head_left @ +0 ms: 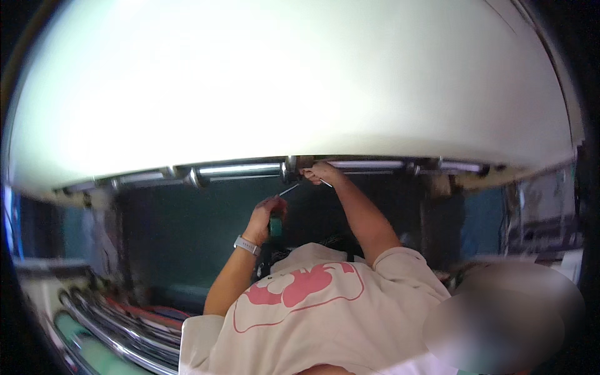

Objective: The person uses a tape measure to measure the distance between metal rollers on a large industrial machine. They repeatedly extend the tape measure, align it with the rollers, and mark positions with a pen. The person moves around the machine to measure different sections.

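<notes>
Head view: left hand (pixel 269 207) wrapped around green-handled tool (pixel 275 225); right hand (pixel 320 172) pinching thin rod (pixel 325 183) near metal shaft (pixel 244 169).

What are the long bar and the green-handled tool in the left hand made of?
The bar looks like polished metal: bright streaks run along it. The green handle, evenly coloured but blurred, may be plastic; the thin bright shaft is likely metal.

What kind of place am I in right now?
Probably a factory floor or machine workshop, perhaps one handling sheet material. The signs are the broad white surface, the metal bar with collars along its near edge, and the shiny metal rods at lower left.
</notes>
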The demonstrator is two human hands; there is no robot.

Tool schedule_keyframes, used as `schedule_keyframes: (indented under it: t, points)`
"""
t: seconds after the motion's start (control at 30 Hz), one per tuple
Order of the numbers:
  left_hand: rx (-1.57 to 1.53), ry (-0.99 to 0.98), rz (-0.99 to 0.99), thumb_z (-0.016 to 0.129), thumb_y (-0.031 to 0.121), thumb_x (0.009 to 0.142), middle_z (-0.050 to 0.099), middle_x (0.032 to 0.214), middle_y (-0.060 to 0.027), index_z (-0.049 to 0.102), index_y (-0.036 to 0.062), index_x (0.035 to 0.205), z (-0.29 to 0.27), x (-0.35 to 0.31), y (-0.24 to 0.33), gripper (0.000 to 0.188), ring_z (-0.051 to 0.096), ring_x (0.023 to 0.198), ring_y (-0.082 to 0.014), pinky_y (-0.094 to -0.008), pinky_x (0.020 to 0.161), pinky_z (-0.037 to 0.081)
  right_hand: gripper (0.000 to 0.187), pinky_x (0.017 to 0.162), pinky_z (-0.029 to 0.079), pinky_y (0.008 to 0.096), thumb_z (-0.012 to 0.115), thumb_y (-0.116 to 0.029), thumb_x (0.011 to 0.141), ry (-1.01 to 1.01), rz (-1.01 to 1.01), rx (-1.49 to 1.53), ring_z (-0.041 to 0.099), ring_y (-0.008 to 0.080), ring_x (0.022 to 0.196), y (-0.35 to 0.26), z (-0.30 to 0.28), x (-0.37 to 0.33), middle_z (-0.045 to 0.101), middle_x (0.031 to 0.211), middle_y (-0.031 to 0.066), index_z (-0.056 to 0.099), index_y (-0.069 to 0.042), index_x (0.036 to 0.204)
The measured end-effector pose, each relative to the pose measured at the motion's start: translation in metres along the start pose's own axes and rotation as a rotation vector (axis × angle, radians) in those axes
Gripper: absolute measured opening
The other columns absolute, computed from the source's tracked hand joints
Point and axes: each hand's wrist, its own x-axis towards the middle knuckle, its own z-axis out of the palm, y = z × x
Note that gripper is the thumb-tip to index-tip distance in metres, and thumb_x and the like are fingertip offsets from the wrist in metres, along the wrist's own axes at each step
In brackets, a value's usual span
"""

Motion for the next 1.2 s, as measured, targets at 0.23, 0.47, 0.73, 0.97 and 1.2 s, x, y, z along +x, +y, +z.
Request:
schedule_keyframes:
  t: [0.23,0.47,0.73,0.97,1.2]
  points:
    - [-0.292,0.152,0.051,0.045,0.025,0.087,0.057,0.068,-0.0057,0.057,0.0024,0.084,0.039,0.025,-0.072,0.026,0.052,0.059,-0.0148,-0.0259,0.054,0.041,0.017,0.038,0.019,0.0214,0.039,-0.018,0.088,-0.071,0.149,-0.255,0.024,0.0054,0.041,0.01,-0.033,0.03,0.03,0.054,-0.0073,0.047,-0.007,0.099]
    - [-0.457,0.286,0.075,0.044,0.024,0.088,0.057,0.069,-0.0063,0.057,0.0019,0.082,0.059,0.013,-0.114,0.026,0.052,0.061,-0.0155,-0.026,0.057,0.042,0.017,0.038,0.021,0.0194,0.046,-0.026,0.085,-0.055,0.173,-0.445,0.025,0.0038,0.041,-0.005,-0.023,0.015,0.031,0.053,-0.0073,0.048,-0.009,0.085]
    - [-0.483,0.312,0.062,0.042,0.022,0.088,0.058,0.074,-0.0086,0.057,0.0002,0.084,0.039,0.009,-0.14,0.027,0.054,0.068,-0.0173,-0.0279,0.063,0.043,0.021,0.04,0.022,0.019,0.046,-0.027,0.088,-0.014,0.102,-0.113,0.026,0.0034,0.041,-0.02,0.001,-0.007,0.029,0.054,-0.0066,0.049,-0.006,0.085]
    - [-0.424,0.365,0.092,0.043,0.021,0.088,0.057,0.071,-0.0076,0.056,0.0011,0.076,0.015,0.0,-0.131,0.026,0.054,0.068,-0.0162,-0.0273,0.068,0.041,0.018,0.043,0.021,0.0183,0.047,-0.021,0.088,-0.04,0.163,0.081,0.026,0.0034,0.044,-0.019,-0.011,-0.008,0.028,0.056,-0.0061,0.05,-0.003,0.089]
    - [-0.482,0.43,0.085,0.042,0.02,0.088,0.056,0.071,-0.0065,0.057,0.001,0.078,-0.009,-0.013,-0.142,0.026,0.052,0.066,-0.0152,-0.0275,0.066,0.041,0.017,0.041,0.019,0.0163,0.047,-0.022,0.088,0.001,0.207,0.122,0.025,0.0017,0.043,-0.02,-0.003,-0.011,0.029,0.054,-0.0083,0.05,-0.005,0.088]
